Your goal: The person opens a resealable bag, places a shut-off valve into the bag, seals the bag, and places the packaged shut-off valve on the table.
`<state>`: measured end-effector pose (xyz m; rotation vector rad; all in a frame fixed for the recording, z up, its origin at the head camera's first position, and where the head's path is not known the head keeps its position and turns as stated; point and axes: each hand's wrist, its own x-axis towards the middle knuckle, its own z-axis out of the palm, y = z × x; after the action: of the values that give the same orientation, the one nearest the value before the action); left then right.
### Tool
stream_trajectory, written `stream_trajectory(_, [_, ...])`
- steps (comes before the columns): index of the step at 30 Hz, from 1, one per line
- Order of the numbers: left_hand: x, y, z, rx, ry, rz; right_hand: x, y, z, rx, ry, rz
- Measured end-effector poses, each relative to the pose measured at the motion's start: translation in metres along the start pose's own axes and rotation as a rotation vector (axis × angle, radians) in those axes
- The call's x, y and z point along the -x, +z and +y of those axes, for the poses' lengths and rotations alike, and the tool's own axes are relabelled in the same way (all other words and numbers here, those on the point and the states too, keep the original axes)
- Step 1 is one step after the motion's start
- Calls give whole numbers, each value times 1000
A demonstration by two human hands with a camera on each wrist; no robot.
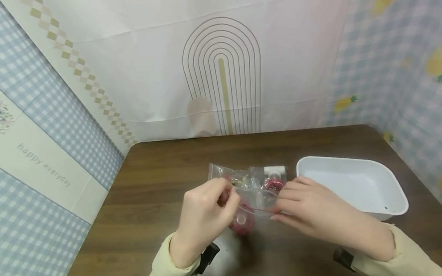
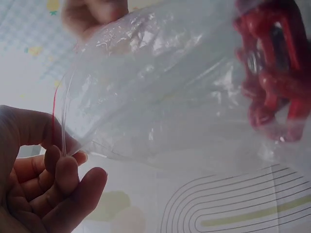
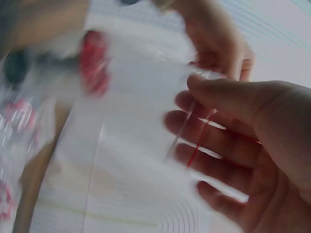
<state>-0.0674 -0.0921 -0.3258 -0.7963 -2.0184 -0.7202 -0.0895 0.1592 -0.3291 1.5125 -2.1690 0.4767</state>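
Note:
A clear zip-top bag (image 1: pixel 259 200) with a red line along its mouth is spread between both hands above the table. My left hand (image 1: pixel 207 214) pinches one side of the mouth between thumb and fingers. On the opposite side, my right hand (image 1: pixel 312 208) pinches the rim, its thumb against the fingers in the right wrist view. A red wheel-like part with openings (image 2: pixel 274 77) lies in the bag's lower end in the left wrist view. From above, that red part (image 1: pixel 242 224) appears round with a pale centre.
Beyond the hands, small clear bags with red, white and brass-coloured contents (image 1: pixel 274 178) lie on the brown wooden table (image 1: pixel 162 172). A white plastic bin (image 1: pixel 352 180) stands at the right, close by the right forearm. Patterned cloth (image 1: pixel 155 74) hangs behind the table.

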Motion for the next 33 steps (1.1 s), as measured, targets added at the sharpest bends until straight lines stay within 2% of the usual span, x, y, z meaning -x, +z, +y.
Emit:
stream_trajectory(2, [1,-2,0,15,-4,-4,6,3,2,54,-14,63])
stream_trajectory(4, [3,-3,1,34,-3,-10,13,5,4,62,-4,81])
stream_trajectory(8, [7,-3,2,59,11,-5,24,10,8,22,0,67])
stream_trajectory(11, [8,-4,1,52,12,8,27,12,11,-55,-45,100])
stream_trajectory(14, [8,-7,-1,37,-5,22,25,11,12,-129,-96,173])
stream_trajectory(20, [9,-9,-5,18,-59,34,15,-1,10,-180,-157,285])
stream_trajectory(27, [13,-9,-8,-1,-93,-14,10,-8,9,-195,-187,314])
stream_trajectory(33, [18,-7,-7,-28,-93,-70,10,-8,8,-167,-194,318])
